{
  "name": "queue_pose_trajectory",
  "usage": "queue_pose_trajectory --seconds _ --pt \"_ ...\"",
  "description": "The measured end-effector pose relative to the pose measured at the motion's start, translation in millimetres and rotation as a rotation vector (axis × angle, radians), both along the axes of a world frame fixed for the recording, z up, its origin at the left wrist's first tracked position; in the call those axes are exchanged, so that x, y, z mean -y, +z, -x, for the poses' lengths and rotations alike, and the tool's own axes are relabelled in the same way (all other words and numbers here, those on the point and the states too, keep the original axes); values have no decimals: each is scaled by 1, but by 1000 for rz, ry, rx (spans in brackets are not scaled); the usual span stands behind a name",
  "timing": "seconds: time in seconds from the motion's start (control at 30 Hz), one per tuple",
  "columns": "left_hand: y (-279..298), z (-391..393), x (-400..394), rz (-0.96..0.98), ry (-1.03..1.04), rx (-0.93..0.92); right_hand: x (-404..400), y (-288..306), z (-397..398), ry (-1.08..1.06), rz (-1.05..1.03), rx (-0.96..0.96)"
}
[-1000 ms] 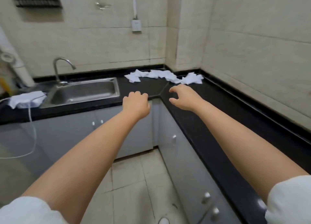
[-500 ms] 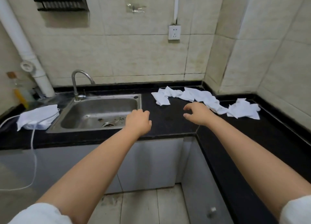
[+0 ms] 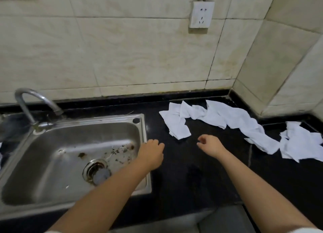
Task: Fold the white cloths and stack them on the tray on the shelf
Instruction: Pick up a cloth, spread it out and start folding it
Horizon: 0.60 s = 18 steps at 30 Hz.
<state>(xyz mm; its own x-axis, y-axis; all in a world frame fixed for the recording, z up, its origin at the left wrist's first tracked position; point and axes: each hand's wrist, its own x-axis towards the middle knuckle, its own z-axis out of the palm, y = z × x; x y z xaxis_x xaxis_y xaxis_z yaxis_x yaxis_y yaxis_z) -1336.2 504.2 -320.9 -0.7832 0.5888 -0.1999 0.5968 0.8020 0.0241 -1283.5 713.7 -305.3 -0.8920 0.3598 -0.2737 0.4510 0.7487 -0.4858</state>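
White cloths (image 3: pixel 218 117) crumpled, overlapping on table (image 3: pixel 192 171); both hands (image 3: pixel 151 152) (image 3: pixel 210 145) loosely curled, empty. Risk: grabbing two together.

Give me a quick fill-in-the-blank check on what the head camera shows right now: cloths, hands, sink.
1. The white cloths lie crumpled on the black ____.
2. The left hand hovers over the right rim of the steel ____.
3. Neither it nor the right hand is ____ a cloth.
4. On the wall above the cloths is a white ____.

Missing words: countertop; sink; holding; socket
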Motion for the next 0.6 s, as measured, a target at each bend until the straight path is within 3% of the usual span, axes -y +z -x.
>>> queue_pose_trajectory --seconds 0.23,0.37,0.47,0.6 --pt "-42 64 -13 26 -115 68 -9 -51 84 -52 45 -5" --pt "-62 79 -13 22 -116 104 -14 -70 120 -220 166 109" --pt "-66 93 -12 -7 -118 119 -18 -81 131 -327 103 188" --pt "-62 117 -27 -107 -158 85 -24 -82 125 -318 168 42"
